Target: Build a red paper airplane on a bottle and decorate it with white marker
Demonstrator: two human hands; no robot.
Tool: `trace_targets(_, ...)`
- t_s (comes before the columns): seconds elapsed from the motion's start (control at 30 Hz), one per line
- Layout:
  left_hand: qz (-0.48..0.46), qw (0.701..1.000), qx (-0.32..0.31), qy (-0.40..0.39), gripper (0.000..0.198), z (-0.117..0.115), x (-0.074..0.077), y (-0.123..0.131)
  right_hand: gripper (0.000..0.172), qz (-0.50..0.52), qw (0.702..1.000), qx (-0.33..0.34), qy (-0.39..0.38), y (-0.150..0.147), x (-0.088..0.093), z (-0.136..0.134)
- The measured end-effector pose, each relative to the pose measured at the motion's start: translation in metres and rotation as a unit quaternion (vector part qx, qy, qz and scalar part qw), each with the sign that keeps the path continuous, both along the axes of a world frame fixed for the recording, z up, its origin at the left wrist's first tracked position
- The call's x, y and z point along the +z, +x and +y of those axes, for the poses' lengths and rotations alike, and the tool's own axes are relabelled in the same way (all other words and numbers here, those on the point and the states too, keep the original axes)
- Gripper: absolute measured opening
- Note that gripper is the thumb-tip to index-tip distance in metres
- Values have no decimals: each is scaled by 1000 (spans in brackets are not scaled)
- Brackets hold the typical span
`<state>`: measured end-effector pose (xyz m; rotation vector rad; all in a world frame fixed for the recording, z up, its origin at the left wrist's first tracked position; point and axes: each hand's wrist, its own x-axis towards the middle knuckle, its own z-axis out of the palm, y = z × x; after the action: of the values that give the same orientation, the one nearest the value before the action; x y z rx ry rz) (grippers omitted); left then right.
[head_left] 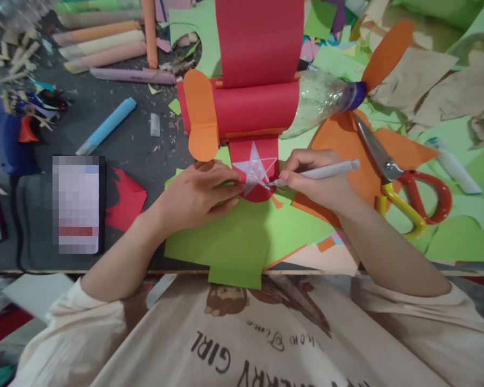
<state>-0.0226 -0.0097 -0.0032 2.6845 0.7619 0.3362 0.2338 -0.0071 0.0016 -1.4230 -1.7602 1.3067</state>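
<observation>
A white marker (326, 170) is gripped in my right hand (317, 177), its tip on a white star (253, 167) drawn on a red paper wing (272, 146). Most of the star is coloured in; its right arm shows partly as outline. My left hand (201, 191) lies flat with fingers stretched, fingertips at the wing's left edge. Above the hands is a plastic bottle (322, 97) wrapped in red paper (258, 107), with an orange paper strip (201, 115) at its left and an orange paper blade (389, 56) by its purple cap (358, 95). A second red wing (260, 40) extends away from me.
Scissors (391, 169) with red and yellow handles lie on orange paper (334, 145) at right. A phone (78, 204), a blue marker (107, 124) and a glue gun (14, 134) are at left. Green paper (218, 242) overhangs the table edge.
</observation>
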Motion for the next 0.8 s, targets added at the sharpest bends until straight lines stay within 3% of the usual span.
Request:
trace_targets(0.43, 6, 999, 11, -38, 23, 0, 1, 1, 23, 23, 1000, -16, 12, 0, -2, 0)
trace_targets(0.67, -9, 1000, -6, 20, 24, 0, -3, -1, 29, -5, 1000, 8, 0, 3, -3, 2)
trace_targets(0.8, -1, 1000, 1, 12, 25, -1, -2, -1, 24, 7, 1000, -2, 8, 2, -3, 1)
